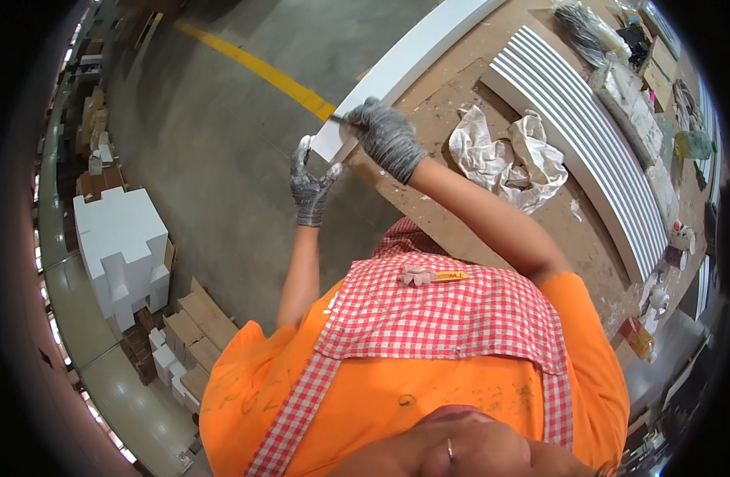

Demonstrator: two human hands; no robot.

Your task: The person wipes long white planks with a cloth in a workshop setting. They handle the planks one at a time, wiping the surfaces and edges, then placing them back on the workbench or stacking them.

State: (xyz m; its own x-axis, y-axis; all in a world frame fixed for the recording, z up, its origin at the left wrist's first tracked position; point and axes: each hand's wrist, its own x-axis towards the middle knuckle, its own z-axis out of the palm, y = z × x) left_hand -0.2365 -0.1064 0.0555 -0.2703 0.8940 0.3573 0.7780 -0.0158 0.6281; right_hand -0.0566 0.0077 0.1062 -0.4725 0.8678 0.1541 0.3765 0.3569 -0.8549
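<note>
A long white board [408,67] lies along the table's left edge, its near end jutting over the floor. My left hand [309,189], in a grey glove with whitened fingertips, grips that near end, with fingers on one side and thumb on the other. My right hand [387,141], gloved the same way, is closed round a thin dark tool [338,119] whose tip meets the board's surface near its end. The palm hides most of the tool, so its kind does not show. To the right of my right hand lies a crumpled whitish cloth [508,163].
The brown worktable [436,226] also bears a row of curved white strips [579,147], plastic wrapping [591,36] and a bottle [693,145]. White blocks [122,238] and cardboard pieces [194,330] stand on the left. A yellow line [257,67] crosses the grey floor.
</note>
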